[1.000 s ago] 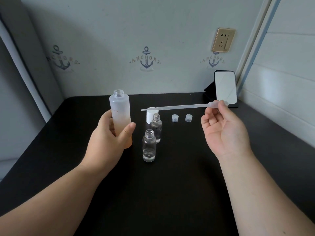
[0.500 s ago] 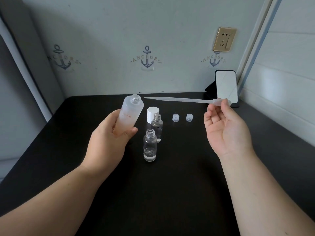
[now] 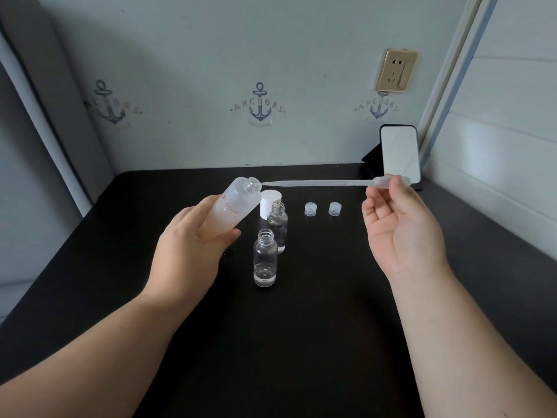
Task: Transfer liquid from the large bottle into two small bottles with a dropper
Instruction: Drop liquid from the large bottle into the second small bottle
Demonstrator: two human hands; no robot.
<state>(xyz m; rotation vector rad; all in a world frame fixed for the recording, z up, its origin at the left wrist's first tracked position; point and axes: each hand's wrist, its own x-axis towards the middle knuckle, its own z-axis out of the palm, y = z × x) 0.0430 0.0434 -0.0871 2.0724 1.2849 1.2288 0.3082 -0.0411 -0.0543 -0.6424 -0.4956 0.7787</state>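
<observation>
The large bottle (image 3: 230, 211) is held in the left hand (image 3: 190, 245), lifted off the black counter (image 3: 301, 342) and tilted so that its open mouth points up and to the right. The grip of this hand is wrapped round the lower part of the frosted body, with the thumb laid across the front. A pale pinkish liquid is seen in the lower part. Just right of the bottle, a white cap (image 3: 270, 203) stands on the counter, and two small bottles are set in front of it, both uncapped: the far bottle (image 3: 277, 226) is touching or nearly touching the cap, and the near bottle (image 3: 265, 258) is placed just ahead of it, with a little clear liquid at its bottom. Further right, two small clear caps (image 3: 310, 209) (image 3: 334, 208) are lying side by side. The dropper (image 3: 316, 183) is stretched almost level above them, its tip brought to the rim of the large bottle's mouth. Its bulb is pinched at the far right by the fingers of the right hand (image 3: 401, 227), palm turned up. A mirror (image 3: 399, 156) is propped at the far right corner.
</observation>
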